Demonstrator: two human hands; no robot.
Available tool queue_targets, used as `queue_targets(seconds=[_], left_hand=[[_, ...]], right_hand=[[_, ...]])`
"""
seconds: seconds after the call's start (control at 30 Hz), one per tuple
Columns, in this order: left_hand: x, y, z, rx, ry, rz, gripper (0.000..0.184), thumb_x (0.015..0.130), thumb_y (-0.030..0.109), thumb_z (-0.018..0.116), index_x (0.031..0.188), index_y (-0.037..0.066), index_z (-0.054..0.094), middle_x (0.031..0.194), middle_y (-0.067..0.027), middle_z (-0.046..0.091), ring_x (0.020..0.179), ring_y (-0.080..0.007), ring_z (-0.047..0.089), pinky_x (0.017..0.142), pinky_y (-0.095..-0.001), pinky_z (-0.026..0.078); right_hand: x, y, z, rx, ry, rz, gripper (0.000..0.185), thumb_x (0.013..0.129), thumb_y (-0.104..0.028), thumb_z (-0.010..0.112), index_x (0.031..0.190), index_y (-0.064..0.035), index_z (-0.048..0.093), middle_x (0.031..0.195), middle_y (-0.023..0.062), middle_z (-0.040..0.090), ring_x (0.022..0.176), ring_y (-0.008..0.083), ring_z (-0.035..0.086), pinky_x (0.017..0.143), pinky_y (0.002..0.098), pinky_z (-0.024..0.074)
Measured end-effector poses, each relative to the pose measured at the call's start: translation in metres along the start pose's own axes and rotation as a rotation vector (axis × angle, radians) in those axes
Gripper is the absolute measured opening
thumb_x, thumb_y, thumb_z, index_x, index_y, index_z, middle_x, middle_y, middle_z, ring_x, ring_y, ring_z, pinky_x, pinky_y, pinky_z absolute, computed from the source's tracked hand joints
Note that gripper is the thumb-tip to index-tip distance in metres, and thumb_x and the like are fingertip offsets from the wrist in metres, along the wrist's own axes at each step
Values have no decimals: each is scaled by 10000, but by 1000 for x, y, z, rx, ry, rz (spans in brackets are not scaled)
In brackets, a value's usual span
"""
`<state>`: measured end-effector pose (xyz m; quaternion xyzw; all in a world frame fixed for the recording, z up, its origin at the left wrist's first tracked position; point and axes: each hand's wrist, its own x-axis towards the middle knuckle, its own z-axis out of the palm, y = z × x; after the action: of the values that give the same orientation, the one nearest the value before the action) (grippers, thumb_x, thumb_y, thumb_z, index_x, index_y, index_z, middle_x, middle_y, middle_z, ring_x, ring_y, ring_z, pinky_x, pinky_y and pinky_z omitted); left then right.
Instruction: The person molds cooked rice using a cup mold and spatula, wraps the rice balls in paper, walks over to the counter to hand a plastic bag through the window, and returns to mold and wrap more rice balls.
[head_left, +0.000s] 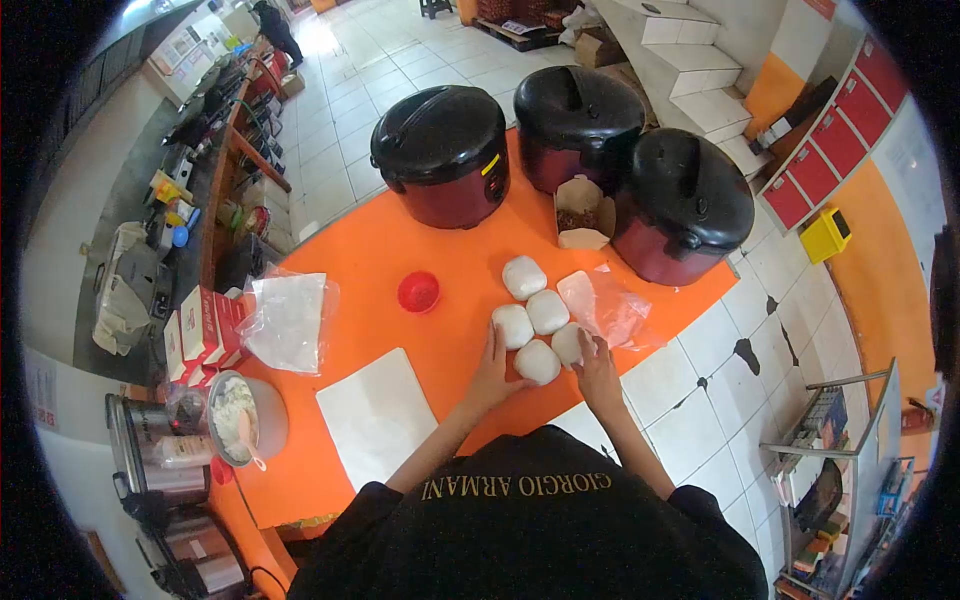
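Several white rounded bundles [547, 312] sit clustered on the orange table; whether they are wrapped food cannot be made out. My left hand [490, 378] lies against the cluster's left side, fingers and thumb apart, touching the left bundle [512, 327] and the near one [537, 363]. At the right edge, my right hand [599, 378] has its fingers and thumb closed around the side of the right bundle [567, 344]. Beside the cluster lies a clear plastic bag with pale sheets [610, 308]. A red bowl [418, 292] stands farther left.
Three dark rice cookers [440, 155] line the table's far side, with an open paper box of brown food [582, 215] by them. White paper sheets [375, 415] lie left of me. A pot of rice [245, 420] and red-white boxes [207, 330] stand at the left edge.
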<state>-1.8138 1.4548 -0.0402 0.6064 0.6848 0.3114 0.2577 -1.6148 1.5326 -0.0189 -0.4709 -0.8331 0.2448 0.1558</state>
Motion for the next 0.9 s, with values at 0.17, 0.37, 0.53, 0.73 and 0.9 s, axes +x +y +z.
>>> queue_targets(seconds=[0.17,0.37,0.53,0.73,0.9], left_hand=[[6,-5,3,49,-12,52,1237,587,441,750,1338,-58,-97,1399,-297,-44,1305,-399,118,1060,-419,182],[-5,-1,7,80,0,38,1165,648,430,717,1338,-68,-79,1395,-303,-48,1303,-420,86,1057,-435,176],[-20,6,25,-94,53,24,944,782,364,605,1342,-80,-11,1392,-308,-7,1310,-406,66,1065,-418,162],[-45,17,17,-116,-7,76,802,811,291,575,1345,-68,95,1394,-293,63,1302,-412,102,1062,-419,172],[-108,12,-22,68,92,-176,705,813,270,570,1327,-42,202,1385,-265,155,1271,-406,201,1044,-423,217]], right_hand=[[3,7,10,-5,77,-37,624,768,-80,578,1321,-70,289,1224,248,360,1019,436,445,853,478,406],[4,3,-6,-69,52,-91,600,754,-107,618,1284,-68,341,1169,217,421,1035,392,471,845,432,438],[64,-35,-25,-289,130,-178,427,748,-206,624,1136,-87,493,1090,148,473,922,324,521,715,408,482],[153,-71,23,-367,-107,-332,515,777,-261,577,1236,-106,403,1265,213,375,1067,368,467,798,429,470],[182,-62,98,-737,19,-212,675,789,-343,557,1319,-53,257,1343,191,291,1180,349,366,892,466,403]])
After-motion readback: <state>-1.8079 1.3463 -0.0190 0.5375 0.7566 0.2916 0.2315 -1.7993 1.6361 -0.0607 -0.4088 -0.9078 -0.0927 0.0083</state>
